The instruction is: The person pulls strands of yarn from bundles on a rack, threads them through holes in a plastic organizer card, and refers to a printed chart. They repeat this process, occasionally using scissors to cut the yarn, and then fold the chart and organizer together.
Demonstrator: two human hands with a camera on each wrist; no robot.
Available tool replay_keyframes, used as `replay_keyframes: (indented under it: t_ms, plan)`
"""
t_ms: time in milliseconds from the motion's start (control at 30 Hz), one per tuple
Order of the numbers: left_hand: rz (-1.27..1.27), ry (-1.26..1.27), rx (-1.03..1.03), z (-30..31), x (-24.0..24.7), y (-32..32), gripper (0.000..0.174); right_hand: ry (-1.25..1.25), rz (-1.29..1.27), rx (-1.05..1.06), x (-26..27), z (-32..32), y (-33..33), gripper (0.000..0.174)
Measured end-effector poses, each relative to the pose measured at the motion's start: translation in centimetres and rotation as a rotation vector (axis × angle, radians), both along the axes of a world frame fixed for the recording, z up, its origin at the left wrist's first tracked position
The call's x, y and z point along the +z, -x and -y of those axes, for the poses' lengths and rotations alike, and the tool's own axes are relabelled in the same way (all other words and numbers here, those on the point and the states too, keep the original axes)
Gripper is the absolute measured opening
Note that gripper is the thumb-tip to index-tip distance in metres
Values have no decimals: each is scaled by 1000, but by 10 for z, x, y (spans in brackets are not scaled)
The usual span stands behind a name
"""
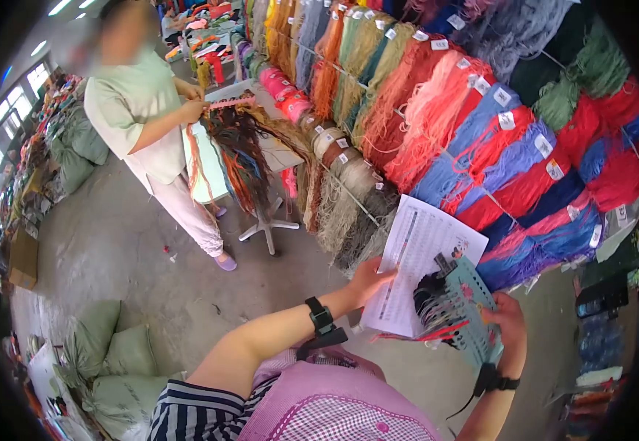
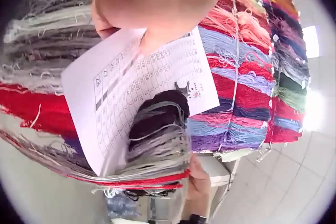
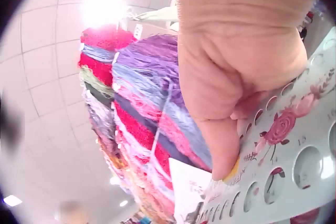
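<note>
My left hand (image 1: 369,282) pinches a white printed sheet (image 1: 424,228) by its left edge, thumb lying over the rows of numbers. In my right hand (image 1: 509,322) is a pale green thread organizer card (image 1: 472,290), gripped by its right edge. Punched round holes and printed pink roses show on the card in the right wrist view. Looped through it, black, grey, white and red embroidery threads (image 2: 160,137) hang leftward and overlap the lower sheet. A dark clip (image 2: 182,88) shows above the black threads in the left wrist view.
Racks of labelled thread skeins (image 1: 437,117) rise in front and to the right. Another person (image 1: 132,110) stands ahead by a white wheeled table (image 1: 213,165), handling a pink holder hung with dark threads (image 1: 239,143). Green sacks (image 1: 117,353) lie on the floor at left.
</note>
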State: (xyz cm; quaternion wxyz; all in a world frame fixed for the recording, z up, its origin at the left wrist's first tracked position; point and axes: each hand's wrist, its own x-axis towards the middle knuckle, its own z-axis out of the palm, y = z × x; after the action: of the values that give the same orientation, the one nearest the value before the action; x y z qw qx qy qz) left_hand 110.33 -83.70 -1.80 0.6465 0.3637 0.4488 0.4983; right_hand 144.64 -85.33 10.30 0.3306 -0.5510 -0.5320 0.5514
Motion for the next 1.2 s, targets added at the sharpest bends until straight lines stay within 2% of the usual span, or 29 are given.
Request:
replay_keyframes:
  t_ms: [67, 133, 167, 267, 333, 467, 500, 533, 600, 700, 767, 867, 900, 1000, 1033, 1133, 1200]
  plan:
    - [-53, -37, 49, 7, -3, 14, 23, -14, 5, 33, 24, 16, 20, 24]
    - [-305, -168, 99, 9, -21, 44, 23, 7, -9, 72, 48, 30, 44, 27]
    - [-445, -121, 124, 13, -21, 61, 27, 9, -20, 89, 55, 36, 55, 27]
    - [-557, -123, 206, 27, -16, 118, 30, -21, -150, 82, 70, 47, 85, 32]
    - [-582, -125, 135, 32, -7, 171, 32, -124, -304, 17, 77, 49, 107, 39]
    - [-716, -218, -27, 24, 35, 285, 26, -234, -370, -40, 89, 45, 158, 40]
    - [-731, -343, -29, 17, 43, 310, 27, -237, -378, -40, 93, 43, 173, 40]
    - [-908, -387, -151, 1, 50, 338, 28, -235, -370, -54, 91, 40, 184, 40]
    - [-1012, -730, -175, -40, 61, 366, 27, -205, -343, -28, 84, 30, 201, 40]
    - [-970, -794, -276, -118, 67, 380, 27, -137, -316, -7, 87, 14, 247, 39]
    - [-1218, -959, -302, -168, 54, 382, 29, -59, -289, 50, 90, 7, 267, 37]
    - [-1221, -836, -346, -209, 35, 378, 31, -35, -236, 98, 90, -1, 280, 35]
    - [-1141, -817, -382, -212, 34, 376, 28, -25, -253, 94, 95, -2, 287, 35]
    - [-1136, -839, -454, -199, 19, 374, 25, -83, -292, 140, 97, -8, 288, 36]
    - [-1277, -830, -449, -184, 23, 373, 23, -76, -292, 141, 95, -12, 289, 36]
    - [-1218, -730, -472, -154, 21, 380, 23, -102, -387, 142, 86, -27, 289, 38]
    - [-1309, -764, -451, -128, 31, 388, 23, -194, -386, 164, 79, -47, 292, 37]
